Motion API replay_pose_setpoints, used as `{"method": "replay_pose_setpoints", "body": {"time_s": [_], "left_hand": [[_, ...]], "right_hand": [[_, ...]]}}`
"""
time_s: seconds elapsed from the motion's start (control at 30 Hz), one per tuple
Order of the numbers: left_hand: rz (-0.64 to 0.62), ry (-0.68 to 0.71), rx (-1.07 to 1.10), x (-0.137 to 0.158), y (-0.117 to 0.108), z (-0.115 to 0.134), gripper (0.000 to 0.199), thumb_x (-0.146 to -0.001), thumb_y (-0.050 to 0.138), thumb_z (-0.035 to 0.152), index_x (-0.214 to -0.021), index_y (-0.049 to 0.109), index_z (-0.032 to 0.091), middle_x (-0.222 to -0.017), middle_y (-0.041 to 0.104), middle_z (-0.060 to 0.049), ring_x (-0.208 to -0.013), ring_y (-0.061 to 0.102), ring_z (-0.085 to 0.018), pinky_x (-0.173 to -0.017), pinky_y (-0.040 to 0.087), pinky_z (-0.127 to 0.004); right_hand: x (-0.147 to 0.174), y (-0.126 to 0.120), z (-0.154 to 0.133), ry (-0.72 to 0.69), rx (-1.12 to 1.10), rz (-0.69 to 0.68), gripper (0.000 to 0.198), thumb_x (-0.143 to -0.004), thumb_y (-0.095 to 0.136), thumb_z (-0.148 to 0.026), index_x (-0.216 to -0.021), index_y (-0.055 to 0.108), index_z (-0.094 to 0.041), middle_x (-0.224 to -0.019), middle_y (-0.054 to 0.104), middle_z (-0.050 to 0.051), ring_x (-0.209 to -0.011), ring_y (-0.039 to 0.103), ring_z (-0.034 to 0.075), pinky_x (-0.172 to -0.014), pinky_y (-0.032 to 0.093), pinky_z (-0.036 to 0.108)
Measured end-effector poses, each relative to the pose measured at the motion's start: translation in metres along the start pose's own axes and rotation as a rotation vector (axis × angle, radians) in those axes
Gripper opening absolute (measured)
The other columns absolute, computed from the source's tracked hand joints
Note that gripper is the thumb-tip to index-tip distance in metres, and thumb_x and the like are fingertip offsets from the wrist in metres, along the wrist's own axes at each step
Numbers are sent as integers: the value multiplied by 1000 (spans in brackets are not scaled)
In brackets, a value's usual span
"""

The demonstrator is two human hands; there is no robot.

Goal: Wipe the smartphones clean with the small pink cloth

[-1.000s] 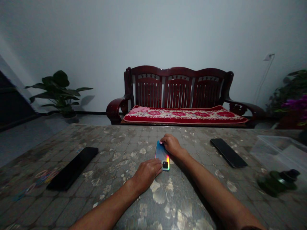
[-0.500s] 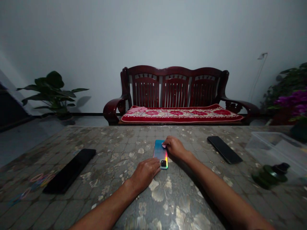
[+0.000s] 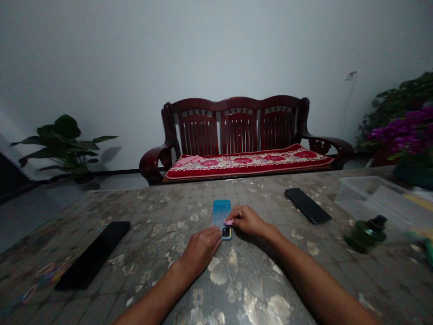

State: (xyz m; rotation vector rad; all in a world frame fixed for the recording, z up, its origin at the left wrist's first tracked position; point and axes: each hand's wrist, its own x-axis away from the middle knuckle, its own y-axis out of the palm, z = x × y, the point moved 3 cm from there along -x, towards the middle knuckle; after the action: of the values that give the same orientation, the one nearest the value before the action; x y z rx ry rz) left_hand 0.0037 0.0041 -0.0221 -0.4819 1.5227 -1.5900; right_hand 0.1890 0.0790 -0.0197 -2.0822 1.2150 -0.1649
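A blue smartphone [image 3: 221,208] lies back side up on the table, its dark camera block at the near end. My left hand [image 3: 202,243] has its fingers together on the phone's near left edge, holding it against the table; the thumb is hardly visible. Between the thumb and fingertips of my right hand [image 3: 248,220] is a small pink cloth [image 3: 229,222], pinched and touching the phone's back just beyond the camera block. Part of the phone's right side is hidden by that hand.
Black phones or slabs lie to the left [image 3: 94,255] and right [image 3: 307,205]. Coloured bands [image 3: 50,271] sit far left. At right are a green bottle [image 3: 365,234] and a clear plastic box [image 3: 358,185]. Behind the patterned table [image 3: 162,203] stands a wooden bench [image 3: 238,131].
My right hand has slid the pink cloth along the phone's back toward the camera block. My left hand stays at the phone's near left edge. The view has shifted slightly.
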Motion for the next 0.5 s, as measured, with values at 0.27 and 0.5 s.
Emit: {"method": "replay_pose_setpoints", "body": {"time_s": [0.27,0.5], "left_hand": [[-243,257,-121,-53,-51,-35,54,-85,59,2,-132,63,29,-141,62,-8,-134,53,-28,-109,44,-44],[-392,343,-434,-115,-26,-56,84,-77,61,-11,-143,48,40,-165,28,-11,-151,28,-33,-112,34,-62]], "right_hand": [[-2,-5,25,90,-145,347,15,-85,66,-21,-88,81,-20,-87,75,5,-85,68,20,-83,52,32],[0,-8,37,158,-151,450,16,-84,66,-20,-87,81,-19,-81,73,3,-80,67,20,-78,51,31]]}}
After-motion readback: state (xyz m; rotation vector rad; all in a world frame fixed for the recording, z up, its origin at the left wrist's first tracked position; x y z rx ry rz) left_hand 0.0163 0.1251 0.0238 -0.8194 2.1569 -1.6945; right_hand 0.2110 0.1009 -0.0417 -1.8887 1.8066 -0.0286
